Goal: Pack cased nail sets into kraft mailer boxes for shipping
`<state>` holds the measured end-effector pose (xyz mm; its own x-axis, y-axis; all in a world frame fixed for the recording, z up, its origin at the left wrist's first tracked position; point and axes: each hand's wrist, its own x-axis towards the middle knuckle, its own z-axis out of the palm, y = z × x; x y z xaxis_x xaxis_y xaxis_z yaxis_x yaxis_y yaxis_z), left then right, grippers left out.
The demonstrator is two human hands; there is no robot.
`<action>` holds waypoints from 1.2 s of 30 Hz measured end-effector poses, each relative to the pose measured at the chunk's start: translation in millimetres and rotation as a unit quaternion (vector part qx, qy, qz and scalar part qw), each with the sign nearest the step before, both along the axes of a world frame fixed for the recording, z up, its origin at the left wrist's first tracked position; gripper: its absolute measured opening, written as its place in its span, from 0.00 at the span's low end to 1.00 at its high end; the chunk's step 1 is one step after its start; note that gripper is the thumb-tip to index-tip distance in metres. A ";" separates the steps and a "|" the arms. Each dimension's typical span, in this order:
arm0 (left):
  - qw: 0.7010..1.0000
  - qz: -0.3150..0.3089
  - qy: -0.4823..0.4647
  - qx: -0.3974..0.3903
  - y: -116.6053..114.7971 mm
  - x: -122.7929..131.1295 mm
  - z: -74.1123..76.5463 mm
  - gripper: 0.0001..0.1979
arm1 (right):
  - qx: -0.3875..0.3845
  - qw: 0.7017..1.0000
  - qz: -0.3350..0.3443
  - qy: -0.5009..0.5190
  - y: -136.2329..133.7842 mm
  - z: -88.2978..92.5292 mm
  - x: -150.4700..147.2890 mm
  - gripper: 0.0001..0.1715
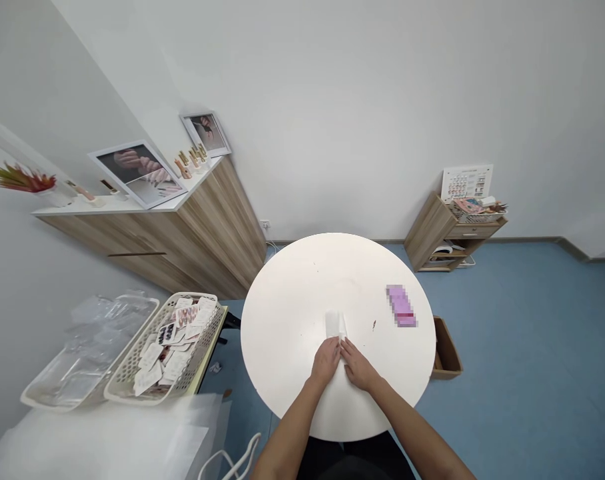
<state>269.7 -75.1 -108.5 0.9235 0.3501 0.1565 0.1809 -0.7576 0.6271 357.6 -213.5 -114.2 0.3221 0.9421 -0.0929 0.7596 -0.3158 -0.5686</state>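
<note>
Left hand [326,359]: bare, fingers side by side, tips on the near end of the white piece.
Right hand [357,367]: bare, fingers bent, tips just beside the left's; pinched or only pressing, cannot tell.
White piece [335,323]: mid-table, slightly near of centre; runs far from the fingertips, visible long axis near-far, near end hidden; both hands about equally near. Thin, flat, matte, looks like paper or film; ridge along right side.
Tabletop [292,287]: white, smooth, round; small dark marks.
Purple oblong [401,307]: right, apart from hands, slanted, blurred; material unclear.
Basket [198,357]: left, cream, perforated, plastic-looking.
Cabinet [222,227]: far left, wood-grain sides, white top.
Wall [332,133]: far, plain, pale.
</note>
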 end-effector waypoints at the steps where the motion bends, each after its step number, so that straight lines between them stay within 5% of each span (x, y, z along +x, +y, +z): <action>1: 0.999 -0.021 0.006 0.024 1.3 -1.5 -2.2 0.17 | 0.023 1.000 -0.001 0.006 -3.3 -5.3 1.2 0.41; 7: 0.981 -0.133 0.052 0.132 9.0 -15.9 -17.3 0.35 | 0.085 0.995 -0.013 -0.043 -5.9 -23.1 6.5 0.44; 14: 0.972 -0.136 0.064 0.180 15.0 -11.3 -28.2 0.33 | 0.073 0.979 0.043 -0.186 10.4 -18.9 15.0 0.39; 22: 0.977 -0.151 0.076 0.132 26.6 1.9 4.8 0.38 | 0.010 0.982 0.037 -0.188 26.0 9.2 25.0 0.33; 29: 0.989 -0.052 0.114 0.074 41.3 31.3 36.8 0.22 | -0.048 0.990 0.001 -0.131 56.6 40.1 53.3 0.22; 36: 0.995 -0.007 0.092 0.039 55.3 49.1 32.0 0.22 | -0.057 0.990 -0.037 -0.125 84.5 42.2 75.4 0.17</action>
<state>318.8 -19.8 -76.5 0.9436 0.3309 0.0107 0.2765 -0.8054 0.5242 433.0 -129.0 -72.1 0.4159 0.9032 -0.1058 0.8444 -0.4268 -0.3237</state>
